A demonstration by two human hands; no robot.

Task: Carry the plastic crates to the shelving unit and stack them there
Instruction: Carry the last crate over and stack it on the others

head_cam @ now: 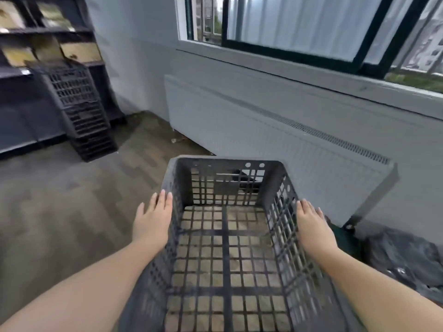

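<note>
Your left hand [153, 219] and right hand [311, 224] press flat, fingers straight, against opposite walls of the black plastic crate [227, 248], clamping it level. The crate stack [79, 111] beside the shelving unit [21, 68] lies well ahead.

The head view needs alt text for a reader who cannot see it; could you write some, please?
Left hand and right hand press flat against the sides of an empty black crate. A stack of crates stands by the shelving unit.
</note>
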